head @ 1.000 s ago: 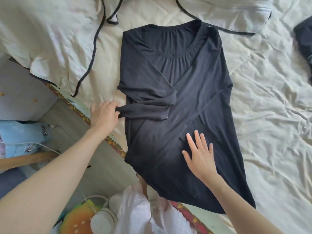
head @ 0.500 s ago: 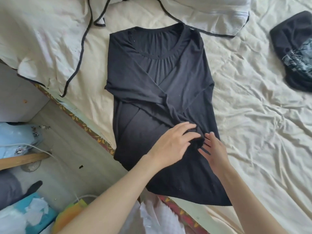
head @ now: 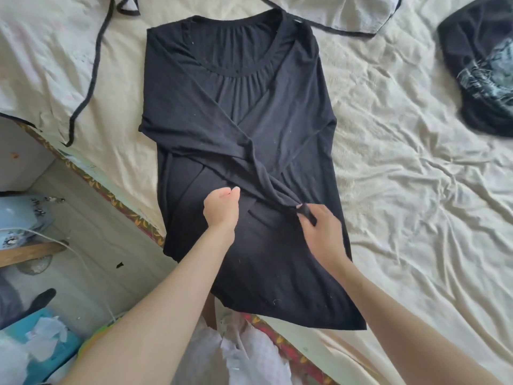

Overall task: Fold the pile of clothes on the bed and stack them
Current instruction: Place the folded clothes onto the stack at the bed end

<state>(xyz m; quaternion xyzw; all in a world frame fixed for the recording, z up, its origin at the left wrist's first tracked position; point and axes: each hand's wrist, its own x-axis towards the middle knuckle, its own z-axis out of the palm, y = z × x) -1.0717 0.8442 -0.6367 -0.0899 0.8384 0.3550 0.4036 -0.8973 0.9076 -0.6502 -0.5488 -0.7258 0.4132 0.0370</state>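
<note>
Since half a second ago the left hand (head: pixel 220 208) has let go of the sleeve end and drawn back, while the right hand (head: pixel 322 232) has taken that cuff (head: pixel 305 211) over. Right grip: thumb and fingers pinched on the cuff. Left grip: fingers loosely curled, holding nothing, hovering over the cloth; whether it touches is hard to say.

The black top (head: pixel 241 129) lies flat near the bed's (head: pixel 402 190) near edge, hem hanging slightly over it, both sleeves crossed on the chest. Sleeve folding looks to be the step in hand. Next, I judge, the cuff must be laid flat and the hem brought up toward the collar.

Farther off, a dark printed garment (head: pixel 483 68) waits by the right edge, well apart. Light bedding with black piping (head: pixel 91 70) lies beside the collar, not in the way.
</note>
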